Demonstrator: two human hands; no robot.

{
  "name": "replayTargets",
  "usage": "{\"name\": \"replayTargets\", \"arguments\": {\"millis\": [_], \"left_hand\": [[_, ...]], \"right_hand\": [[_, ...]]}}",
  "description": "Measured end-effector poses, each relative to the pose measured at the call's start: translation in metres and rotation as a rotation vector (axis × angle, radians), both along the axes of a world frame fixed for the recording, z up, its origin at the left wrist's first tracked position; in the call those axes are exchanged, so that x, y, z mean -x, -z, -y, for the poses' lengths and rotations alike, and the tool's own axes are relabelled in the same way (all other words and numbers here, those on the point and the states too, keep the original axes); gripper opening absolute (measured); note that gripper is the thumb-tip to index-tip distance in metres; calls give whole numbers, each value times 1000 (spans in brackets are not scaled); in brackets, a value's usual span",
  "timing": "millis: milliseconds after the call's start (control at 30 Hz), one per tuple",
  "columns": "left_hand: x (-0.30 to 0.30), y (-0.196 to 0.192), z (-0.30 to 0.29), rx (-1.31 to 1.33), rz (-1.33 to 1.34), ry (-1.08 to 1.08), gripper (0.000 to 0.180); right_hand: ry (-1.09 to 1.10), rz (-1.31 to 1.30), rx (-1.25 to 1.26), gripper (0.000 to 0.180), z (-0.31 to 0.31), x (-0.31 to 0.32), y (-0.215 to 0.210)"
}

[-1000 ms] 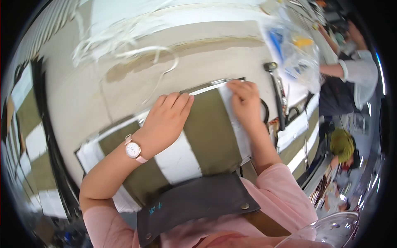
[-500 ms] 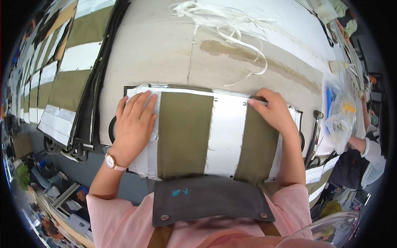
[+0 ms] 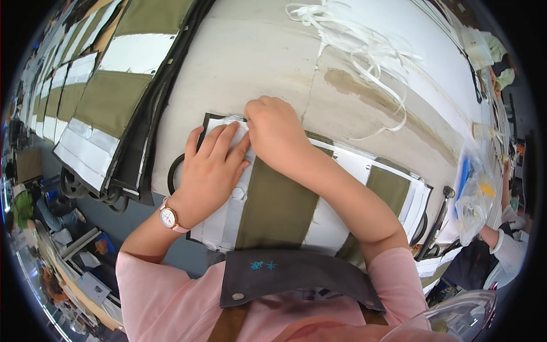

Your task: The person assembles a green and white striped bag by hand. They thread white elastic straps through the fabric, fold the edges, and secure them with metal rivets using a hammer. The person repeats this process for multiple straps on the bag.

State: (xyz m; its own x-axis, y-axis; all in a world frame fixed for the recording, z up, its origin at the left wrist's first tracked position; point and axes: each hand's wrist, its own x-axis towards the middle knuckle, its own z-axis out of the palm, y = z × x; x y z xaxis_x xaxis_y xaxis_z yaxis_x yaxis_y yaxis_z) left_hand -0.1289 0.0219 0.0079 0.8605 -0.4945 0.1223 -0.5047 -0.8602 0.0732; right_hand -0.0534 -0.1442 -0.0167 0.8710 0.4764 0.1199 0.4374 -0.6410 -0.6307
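Left hand (image 3: 213,165) lies flat, fingers spread, on the white-and-olive striped fabric panel (image 3: 285,211) on the beige worktable (image 3: 250,62). Right hand (image 3: 273,134) is curled, pinching the panel's upper-left corner. Stack of similar panels (image 3: 108,97) lies left.

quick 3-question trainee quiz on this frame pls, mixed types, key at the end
1. True or false: the left hand lies flat, fingers spread, on the striped fabric panel.
2. Where does the right hand press?
A. on the panel's far left corner, beside the left hand
B. on the white straps
C. on the clear plastic bag
3. Fill in: the stack of similar olive-and-white panels lies to the person's ____.

Key:
1. True.
2. A. The two hands touch at that corner; the straps lie farther off on the table, untouched.
3. Left.
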Motion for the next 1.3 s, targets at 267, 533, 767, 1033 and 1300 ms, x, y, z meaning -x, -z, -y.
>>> {"name": "replayTargets", "arguments": {"millis": [267,533,767,1033,1300], "left_hand": [[-10,3,-7,134,-37,28,56],[-6,13,-6,166,-16,-26,58],[-4,12,-6,66,19,-35,58],[-11,-7,-18,18,-52,54,53],[-9,1,-18,114,-80,-11,44]], "right_hand": [[-13,208,-36,9,-2,3,11],[-46,30,8,7,-7,-3,3],[-14,258,-105,8,-10,2,18],[-48,299,-225,8,-11,0,23],[-324,238,-99,5,-19,-23,8]]}}
